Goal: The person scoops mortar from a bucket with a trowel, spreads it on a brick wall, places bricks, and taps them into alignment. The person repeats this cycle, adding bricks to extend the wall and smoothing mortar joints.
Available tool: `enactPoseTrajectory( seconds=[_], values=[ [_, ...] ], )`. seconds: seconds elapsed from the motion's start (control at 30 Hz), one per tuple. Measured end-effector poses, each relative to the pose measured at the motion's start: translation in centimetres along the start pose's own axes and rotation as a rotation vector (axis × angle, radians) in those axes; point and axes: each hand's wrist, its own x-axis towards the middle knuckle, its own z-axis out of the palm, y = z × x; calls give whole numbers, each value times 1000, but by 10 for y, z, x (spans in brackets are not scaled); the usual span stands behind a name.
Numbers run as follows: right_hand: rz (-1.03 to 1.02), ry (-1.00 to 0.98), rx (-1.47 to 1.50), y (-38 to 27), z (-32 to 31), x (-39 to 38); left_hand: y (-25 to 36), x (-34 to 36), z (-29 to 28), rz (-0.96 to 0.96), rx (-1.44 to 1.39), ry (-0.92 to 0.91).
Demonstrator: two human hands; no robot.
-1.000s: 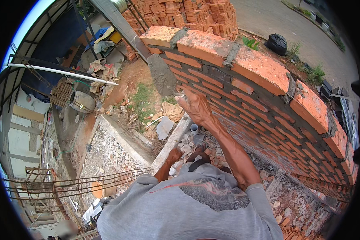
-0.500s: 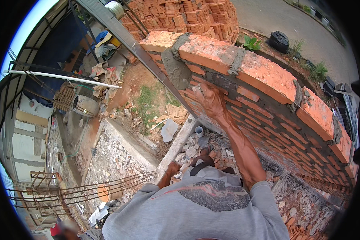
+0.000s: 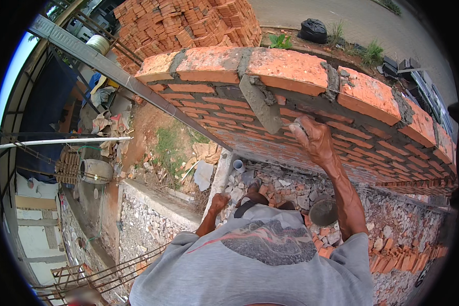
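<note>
My right hand (image 3: 313,140) is closed around a mortar-smeared trowel, its handle mostly hidden in my fist. The trowel's blade (image 3: 260,104) lies tilted against the near face of a brick wall (image 3: 336,122), its tip just under a mortar joint (image 3: 244,60) between two top bricks. Some wet mortar clings to the blade's edge. My left hand (image 3: 219,202) hangs low near a concrete ledge, fingers curled, with nothing seen in it.
A metal post (image 3: 102,56) slants beside the wall's far end. Rubble (image 3: 285,186) and a round tub of mortar (image 3: 323,211) lie below. Loose bricks (image 3: 403,260) are at lower right. Thin rebar (image 3: 112,275) crosses at lower left. A brick stack (image 3: 188,28) stands beyond the wall.
The trowel in my right hand has shifted rightward along the wall, from one mortar joint to another. My view has turned, bringing the mortar tub into sight. My left hand stays low.
</note>
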Motion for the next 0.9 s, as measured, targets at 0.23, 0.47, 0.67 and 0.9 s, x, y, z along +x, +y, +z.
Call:
enactPoseTrajectory(
  seconds=[0.23,0.47,0.67,0.9],
  values=[
    [32,55,-71,17,-83,-54,8,-18,13,-53,34,20],
    [33,72,-302,33,-155,-94,23,-22,15,15,-46,-223],
    [53,110,-464,48,-194,-129,29,-15,33,16,128,-101],
    [199,272,-504,65,-243,-171,6,1,33,283,-92,-272]
  ],
)
